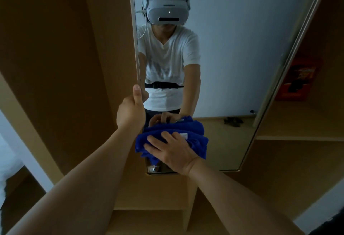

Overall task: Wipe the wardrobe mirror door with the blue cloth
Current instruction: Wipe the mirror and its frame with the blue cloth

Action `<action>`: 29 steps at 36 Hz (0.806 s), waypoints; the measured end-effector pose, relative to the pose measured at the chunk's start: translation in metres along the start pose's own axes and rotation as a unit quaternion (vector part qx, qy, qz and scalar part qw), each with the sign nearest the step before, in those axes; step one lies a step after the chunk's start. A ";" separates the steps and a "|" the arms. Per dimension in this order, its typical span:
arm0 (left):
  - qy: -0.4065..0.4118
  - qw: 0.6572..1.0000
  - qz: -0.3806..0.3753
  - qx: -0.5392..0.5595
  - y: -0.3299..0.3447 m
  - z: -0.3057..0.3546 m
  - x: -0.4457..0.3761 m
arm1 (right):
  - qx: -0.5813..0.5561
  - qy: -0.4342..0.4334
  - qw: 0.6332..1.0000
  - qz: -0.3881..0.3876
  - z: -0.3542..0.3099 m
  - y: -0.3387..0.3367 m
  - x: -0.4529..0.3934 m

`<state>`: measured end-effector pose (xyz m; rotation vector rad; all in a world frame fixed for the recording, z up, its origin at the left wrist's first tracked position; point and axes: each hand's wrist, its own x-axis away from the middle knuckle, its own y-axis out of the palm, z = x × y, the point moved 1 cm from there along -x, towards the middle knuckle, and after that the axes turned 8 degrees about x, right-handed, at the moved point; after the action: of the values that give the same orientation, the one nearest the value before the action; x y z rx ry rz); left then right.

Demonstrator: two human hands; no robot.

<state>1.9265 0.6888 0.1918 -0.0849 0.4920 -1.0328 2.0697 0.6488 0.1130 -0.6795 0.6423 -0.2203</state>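
Brown wooden wardrobe around tall mirror door, pale wall reflected.

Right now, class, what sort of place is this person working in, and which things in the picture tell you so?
Probably a bedroom or dressing area in a home. A tall mirror door hangs on a wooden wardrobe with open shelves, and a plain pale wall shows in the reflection. The bit of white at the left edge may be bedding, but that is unclear.

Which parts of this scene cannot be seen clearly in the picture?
Head view only:
- Glass under the blue cloth: hidden by the cloth and the right hand.
- Fingers of the left hand: wrapped behind the edge of the mirror door.
- Top of the mirror: cut off by the frame.
- Red item on the shelf: too dark and blurred to identify.
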 end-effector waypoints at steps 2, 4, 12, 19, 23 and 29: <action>0.008 1.000 0.007 -0.004 0.001 0.000 0.001 | -0.021 0.037 0.999 0.011 0.002 -0.002 -0.005; 0.011 1.000 0.007 -0.012 0.001 -0.001 0.001 | -0.032 0.068 0.997 0.029 0.001 -0.002 -0.008; 0.002 1.000 0.005 -0.023 0.003 -0.001 -0.005 | -0.006 0.060 0.998 0.024 -0.018 0.020 0.003; 0.004 1.000 -0.012 0.000 0.002 0.000 -0.005 | -0.018 0.038 0.999 -0.027 -0.050 0.048 0.027; -0.004 1.000 -0.016 0.004 0.002 0.001 -0.007 | -0.021 0.029 0.999 -0.040 -0.060 0.060 0.033; 0.009 1.000 -0.012 0.010 0.002 0.002 -0.006 | -0.031 0.000 0.993 -0.110 -0.082 0.074 0.046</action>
<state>1.9267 0.6949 0.1954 -0.0641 0.4972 -1.0616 2.0542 0.6446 -0.0055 -0.8103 0.5759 -0.4071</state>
